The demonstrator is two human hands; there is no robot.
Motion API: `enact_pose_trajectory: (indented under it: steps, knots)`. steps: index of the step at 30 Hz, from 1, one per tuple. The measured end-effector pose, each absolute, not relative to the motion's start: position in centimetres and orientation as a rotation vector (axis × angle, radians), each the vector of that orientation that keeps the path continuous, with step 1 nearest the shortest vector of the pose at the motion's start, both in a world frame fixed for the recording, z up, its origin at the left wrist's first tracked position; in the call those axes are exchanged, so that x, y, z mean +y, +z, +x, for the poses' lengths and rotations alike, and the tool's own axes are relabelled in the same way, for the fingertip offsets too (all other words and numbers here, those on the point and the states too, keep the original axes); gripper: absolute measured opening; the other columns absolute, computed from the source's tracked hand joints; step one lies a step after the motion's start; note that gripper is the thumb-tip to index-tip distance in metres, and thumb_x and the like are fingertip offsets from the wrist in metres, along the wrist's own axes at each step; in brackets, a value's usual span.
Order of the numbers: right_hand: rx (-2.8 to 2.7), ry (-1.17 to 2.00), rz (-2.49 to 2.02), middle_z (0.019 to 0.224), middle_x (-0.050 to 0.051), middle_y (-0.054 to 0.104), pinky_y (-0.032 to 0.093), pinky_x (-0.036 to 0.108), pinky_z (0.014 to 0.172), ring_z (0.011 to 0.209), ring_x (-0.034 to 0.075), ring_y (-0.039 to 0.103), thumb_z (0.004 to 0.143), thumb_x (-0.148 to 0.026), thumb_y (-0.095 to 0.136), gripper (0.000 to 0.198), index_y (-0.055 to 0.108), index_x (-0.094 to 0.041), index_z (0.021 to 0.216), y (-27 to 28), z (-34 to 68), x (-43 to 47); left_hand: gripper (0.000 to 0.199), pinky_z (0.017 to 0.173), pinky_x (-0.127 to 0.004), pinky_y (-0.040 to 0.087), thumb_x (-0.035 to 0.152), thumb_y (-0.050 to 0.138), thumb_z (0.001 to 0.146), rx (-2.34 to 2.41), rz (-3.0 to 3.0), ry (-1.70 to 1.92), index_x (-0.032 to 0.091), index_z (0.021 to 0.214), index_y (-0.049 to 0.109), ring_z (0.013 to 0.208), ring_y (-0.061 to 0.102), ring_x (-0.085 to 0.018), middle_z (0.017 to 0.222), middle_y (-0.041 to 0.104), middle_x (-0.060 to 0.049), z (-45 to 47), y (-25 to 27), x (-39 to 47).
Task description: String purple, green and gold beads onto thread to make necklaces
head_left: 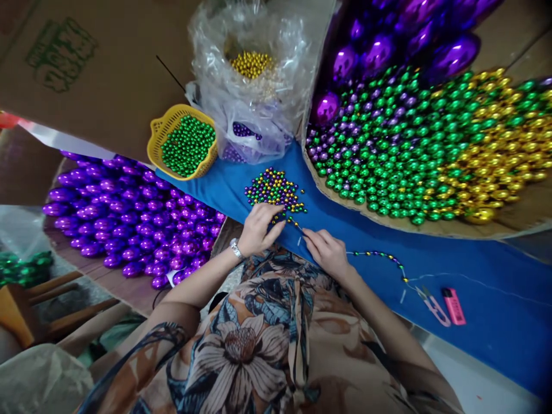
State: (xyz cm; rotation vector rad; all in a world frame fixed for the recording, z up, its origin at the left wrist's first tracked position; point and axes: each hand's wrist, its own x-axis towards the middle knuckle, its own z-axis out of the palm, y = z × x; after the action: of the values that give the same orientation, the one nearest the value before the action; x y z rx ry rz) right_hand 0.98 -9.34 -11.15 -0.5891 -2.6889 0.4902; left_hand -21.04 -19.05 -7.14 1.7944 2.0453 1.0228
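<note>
A small pile of mixed purple, green and gold beads point(271, 187) lies on the blue cloth. My left hand point(259, 229) rests at its near edge, thumb and fingers apart beside a few loose beads. In my right hand point(326, 252) a thin beading needle point(298, 226) is pinched, pointing left with a few beads at its far end. From behind this hand a string of small beads point(379, 253) runs right along the cloth and continues as clear thread point(474, 282).
Pink-handled scissors point(435, 307) and a pink lighter point(454, 306) lie at right. A yellow basket point(153, 144) holds green beads; plastic bags point(215, 34) hold gold and purple ones. A cardboard box point(345, 204) of larger beads stands back right, purple ornaments point(138, 218) at left.
</note>
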Motion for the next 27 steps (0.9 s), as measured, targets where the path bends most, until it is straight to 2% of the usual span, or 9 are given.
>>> enact_pose_trajectory:
  steps: [5,9,11,14,16,20,27]
  knots:
    - [-2.71,0.509,-0.603,0.092,0.005,0.072,0.045,0.02,0.073,0.075,0.009,0.062,0.099,-0.028,0.046,0.032,0.065,-0.019,0.123,-11.3,1.1,-9.5,0.029,0.096,-0.043,0.049,0.027,0.057,0.091,1.897,1.767,1.055,0.024,0.119,0.061,0.111,0.06,-0.021,0.121,0.066,-0.01,-19.0,-8.1,-19.7]
    - [-2.693,0.513,-0.602,0.089,0.004,0.071,0.046,0.02,0.07,0.07,0.01,0.06,0.099,-0.028,0.047,0.038,0.057,-0.02,0.134,-11.5,1.1,-9.7,0.028,0.094,-0.041,0.052,0.03,0.057,0.092,1.869,1.636,1.096,0.025,0.119,0.062,0.114,0.061,-0.021,0.13,0.06,-0.011,-18.1,-8.2,-20.8]
    - [-2.698,0.533,-0.595,0.087,0.004,0.07,0.046,0.021,0.07,0.07,0.01,0.059,0.099,-0.028,0.046,0.041,0.054,-0.021,0.138,-11.6,1.2,-9.7,0.026,0.093,-0.04,0.052,0.029,0.056,0.092,1.904,1.599,1.127,0.025,0.117,0.062,0.111,0.062,-0.02,0.126,0.062,-0.01,-18.3,-8.2,-21.2]
    - [-2.714,0.545,-0.604,0.087,0.004,0.07,0.046,0.021,0.071,0.071,0.01,0.059,0.099,-0.029,0.045,0.042,0.053,-0.022,0.139,-11.8,1.3,-9.7,0.02,0.091,-0.041,0.049,0.028,0.057,0.092,2.145,1.622,1.087,0.023,0.109,0.065,0.101,0.061,-0.021,0.105,0.069,-0.008,-19.6,-8.4,-21.0]
    - [-2.713,0.527,-0.63,0.088,0.004,0.07,0.045,0.021,0.071,0.07,0.01,0.059,0.099,-0.03,0.046,0.04,0.055,-0.022,0.137,-11.9,1.2,-9.6,0.017,0.089,-0.043,0.047,0.03,0.058,0.091,2.301,1.645,0.972,0.022,0.102,0.068,0.097,0.058,-0.023,0.096,0.068,-0.008,-20.4,-8.7,-20.5]
    - [-2.707,0.494,-0.649,0.087,0.003,0.071,0.045,0.021,0.071,0.07,0.009,0.06,0.099,-0.031,0.047,0.038,0.057,-0.021,0.134,-11.8,1.0,-9.5,0.019,0.085,-0.043,0.043,0.037,0.06,0.089,2.349,1.707,0.775,0.023,0.094,0.071,0.097,0.052,-0.025,0.095,0.064,-0.009,-20.8,-9.4,-19.3]
    - [-2.743,0.518,-0.68,0.091,0.005,0.071,0.045,0.021,0.073,0.073,0.011,0.061,0.099,-0.033,0.045,0.04,0.057,-0.021,0.135,-11.7,1.3,-9.4,0.021,0.083,-0.044,0.038,0.04,0.059,0.089,2.364,1.698,0.724,0.024,0.096,0.072,0.1,0.048,-0.027,0.1,0.062,-0.01,-19.9,-10.0,-18.8]
